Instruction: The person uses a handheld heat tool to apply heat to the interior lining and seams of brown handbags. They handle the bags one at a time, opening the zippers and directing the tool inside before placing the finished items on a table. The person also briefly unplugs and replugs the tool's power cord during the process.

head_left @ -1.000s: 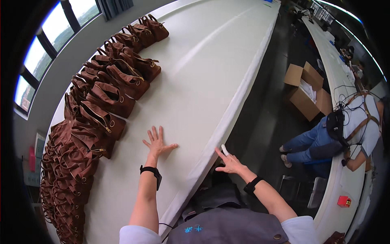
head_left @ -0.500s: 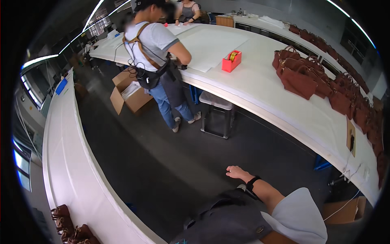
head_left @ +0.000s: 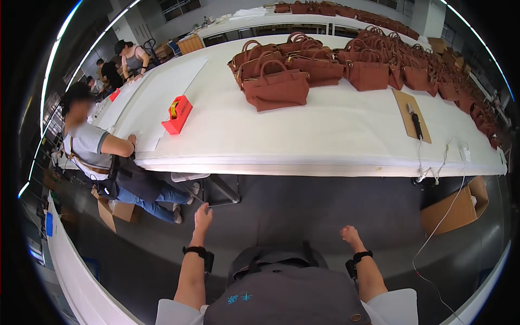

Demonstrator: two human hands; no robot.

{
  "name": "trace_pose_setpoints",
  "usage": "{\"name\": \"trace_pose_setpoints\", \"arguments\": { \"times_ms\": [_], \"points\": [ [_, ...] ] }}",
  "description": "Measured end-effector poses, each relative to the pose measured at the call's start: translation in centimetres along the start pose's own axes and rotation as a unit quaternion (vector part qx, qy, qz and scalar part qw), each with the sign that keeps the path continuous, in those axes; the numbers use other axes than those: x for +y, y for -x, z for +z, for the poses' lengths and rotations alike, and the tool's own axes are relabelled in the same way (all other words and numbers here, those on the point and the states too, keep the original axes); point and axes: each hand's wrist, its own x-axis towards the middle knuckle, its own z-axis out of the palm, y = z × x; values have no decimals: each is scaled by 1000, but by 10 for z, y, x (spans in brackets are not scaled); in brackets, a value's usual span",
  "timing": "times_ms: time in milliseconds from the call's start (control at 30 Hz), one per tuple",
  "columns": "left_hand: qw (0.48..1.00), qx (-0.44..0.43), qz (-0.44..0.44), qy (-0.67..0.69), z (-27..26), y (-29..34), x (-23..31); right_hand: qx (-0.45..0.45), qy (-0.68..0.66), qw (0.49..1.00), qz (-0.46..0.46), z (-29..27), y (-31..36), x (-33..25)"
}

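My left hand [head_left: 202, 216] hangs over the floor in front of the long white table [head_left: 233, 165], empty, its thumb apart from the fingers. To the right, my right hand [head_left: 351, 235] is also below the table edge, its fingers curled in and nothing visible in them. Neither hand touches anything. On the table ahead stand many reddish-brown handbags [head_left: 276, 89] with looped handles, grouped from the middle to the far right. A red tape dispenser [head_left: 177, 115] with yellowish tape sits left of them.
A corded black-handled tool [head_left: 415, 125] lies on a brown board [head_left: 402, 108]. Its white cable [head_left: 433, 230] trails to the floor near an open carton [head_left: 457, 208]. At left a co-worker [head_left: 97, 143] leans on the table by a stool [head_left: 216, 189]; another person [head_left: 134, 59] works farther back.
My view has swung right, so the table and handbags now lie straight ahead. My left hand has come into view; the co-worker now appears at the far left.
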Motion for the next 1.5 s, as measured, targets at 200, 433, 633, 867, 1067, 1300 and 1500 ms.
{"name": "trace_pose_setpoints", "arguments": {
  "times_ms": [200, 433, 633, 867, 1067, 1300, 1500],
  "points": [
    [967, 6, 255, 22, 34, -216, 226, -58, -217, 972, 67, -6, 38, 6],
    [956, 99, 276, 4, 77, -379, 336, 3, -155, 988, 12, -76, 15, 8],
    [963, 152, 222, -24, 88, -432, 373, 82, -152, 981, -88, -231, -12, -130],
    [889, 37, 393, 230, 122, -289, 477, -99, -430, 875, -198, -302, -108, -309],
    [847, -28, 482, 223, 111, -217, 522, -159, -638, 738, -154, -300, -151, -404],
    [982, -98, 151, 54, 115, -277, 492, -287, -655, 681, -157, -314, -157, -380],
    [952, 188, 196, 140, 100, -348, 503, -309, -601, 718, -169, -358, -167, -305]
  ]
}}
